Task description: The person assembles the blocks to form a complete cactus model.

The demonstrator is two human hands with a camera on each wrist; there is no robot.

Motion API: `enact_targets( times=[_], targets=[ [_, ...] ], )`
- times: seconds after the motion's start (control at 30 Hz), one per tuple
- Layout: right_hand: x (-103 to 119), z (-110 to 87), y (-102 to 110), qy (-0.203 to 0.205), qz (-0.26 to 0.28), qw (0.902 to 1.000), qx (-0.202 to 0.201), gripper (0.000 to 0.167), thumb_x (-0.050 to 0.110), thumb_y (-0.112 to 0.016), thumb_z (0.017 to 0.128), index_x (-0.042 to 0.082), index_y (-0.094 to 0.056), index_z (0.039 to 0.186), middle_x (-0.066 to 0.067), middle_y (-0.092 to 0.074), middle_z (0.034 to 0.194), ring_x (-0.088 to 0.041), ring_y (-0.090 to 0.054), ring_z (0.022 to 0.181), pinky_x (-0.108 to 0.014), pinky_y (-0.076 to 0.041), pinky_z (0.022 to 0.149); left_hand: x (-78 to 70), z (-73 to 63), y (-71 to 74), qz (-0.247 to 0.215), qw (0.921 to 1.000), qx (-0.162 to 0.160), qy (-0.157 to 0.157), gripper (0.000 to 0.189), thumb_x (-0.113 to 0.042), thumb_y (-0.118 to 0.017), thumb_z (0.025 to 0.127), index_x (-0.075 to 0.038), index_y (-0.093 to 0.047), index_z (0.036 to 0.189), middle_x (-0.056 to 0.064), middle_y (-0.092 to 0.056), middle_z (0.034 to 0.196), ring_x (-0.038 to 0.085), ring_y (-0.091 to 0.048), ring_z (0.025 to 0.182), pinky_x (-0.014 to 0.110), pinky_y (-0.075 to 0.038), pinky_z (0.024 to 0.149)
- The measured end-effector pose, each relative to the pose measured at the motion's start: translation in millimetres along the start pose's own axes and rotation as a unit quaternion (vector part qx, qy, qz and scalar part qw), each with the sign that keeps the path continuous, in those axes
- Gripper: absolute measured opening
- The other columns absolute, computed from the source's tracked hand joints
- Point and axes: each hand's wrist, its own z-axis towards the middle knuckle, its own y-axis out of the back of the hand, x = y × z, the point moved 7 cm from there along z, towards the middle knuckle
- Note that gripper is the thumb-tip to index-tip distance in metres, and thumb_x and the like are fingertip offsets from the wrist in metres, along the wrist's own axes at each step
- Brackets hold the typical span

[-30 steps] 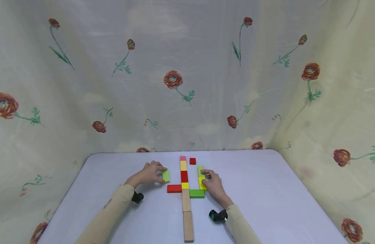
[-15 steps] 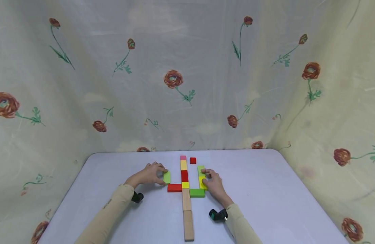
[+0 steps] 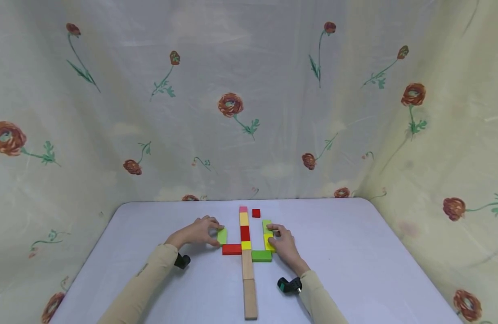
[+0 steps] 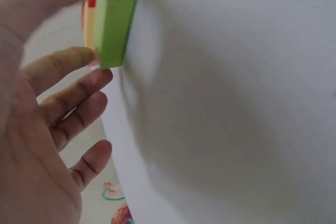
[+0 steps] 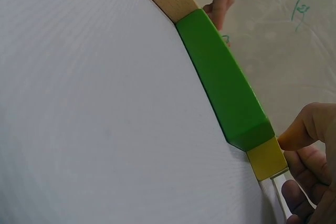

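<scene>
My left hand [image 3: 197, 231] pinches a light green block [image 3: 222, 236] by its two ends, thumb at the near end and index finger at the far end. The block's near end lies right at the far side of a red block [image 3: 231, 249]. Across the row, my right hand [image 3: 288, 248] has its thumb on a yellow block [image 3: 267, 243] and its index fingertip on another light green block [image 3: 266, 223]. The yellow block meets the end of a dark green block [image 5: 226, 80], as the right wrist view shows. Fingers partly cover both right-hand blocks.
A straight row runs down the middle: pink [image 3: 243, 209], pale yellow [image 3: 244, 219], red [image 3: 244, 233] and yellow [image 3: 246, 245] blocks, then two plain wooden blocks [image 3: 250, 299]. A small red cube [image 3: 256, 213] lies right of its far end. Flowered cloth [image 3: 249, 112] hangs behind the white table.
The light green block in my left hand has slid slightly right and nearer, up to the red block. My right hand has stayed in place on its blocks.
</scene>
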Motion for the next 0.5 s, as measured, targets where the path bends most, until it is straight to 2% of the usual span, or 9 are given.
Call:
enact_targets(
  times=[0.13, 0.23, 0.37, 0.5],
  targets=[
    [-1.3, 0.5, 2.4, 0.001, -0.001, 1.0000, 0.000, 0.038, 0.013, -0.061, 0.080, 0.019, -0.058, 0.117, -0.002, -0.053, 0.118, -0.021, -0.043, 0.103, -0.041, -0.034, 0.087, -4.1, 7.9, 15.3, -0.023, 0.9986, -0.040, 0.026, 0.056, -0.048, -0.070, 0.073, -0.022, -0.061, 0.122, 0.001, -0.053, 0.121, 0.021, -0.042, 0.111, 0.047, -0.036, 0.092],
    [-2.1, 0.6, 4.5, 0.002, 0.004, 1.0000, -0.004, 0.037, 0.012, -0.061, 0.080, 0.019, -0.058, 0.117, -0.002, -0.053, 0.117, -0.021, -0.043, 0.103, -0.041, -0.035, 0.086, -15.7, 21.5, 33.6, -0.045, 0.9955, -0.079, 0.028, 0.050, -0.044, -0.069, 0.076, -0.019, -0.062, 0.119, 0.003, -0.052, 0.124, 0.022, -0.042, 0.112, 0.047, -0.039, 0.091],
    [-2.8, 0.7, 4.0, -0.002, 0.013, 0.9999, -0.003, 0.037, 0.012, -0.061, 0.080, 0.020, -0.058, 0.116, -0.001, -0.054, 0.117, -0.021, -0.043, 0.104, -0.041, -0.034, 0.088, -42.0, 45.7, 50.5, -0.057, 0.9942, -0.091, -0.005, 0.046, -0.037, -0.069, 0.079, -0.016, -0.060, 0.119, 0.004, -0.055, 0.120, 0.022, -0.045, 0.109, 0.043, -0.042, 0.089],
    [-1.9, 0.4, 0.6, -0.005, 0.017, 0.9998, 0.005, 0.037, 0.012, -0.061, 0.081, 0.021, -0.058, 0.116, 0.000, -0.053, 0.118, -0.022, -0.043, 0.104, -0.041, -0.034, 0.088, -67.7, 66.2, 56.1, -0.043, 0.9951, -0.079, -0.040, 0.042, -0.034, -0.069, 0.080, -0.018, -0.060, 0.118, 0.002, -0.058, 0.114, 0.017, -0.046, 0.103, 0.039, -0.042, 0.088]
  ],
)
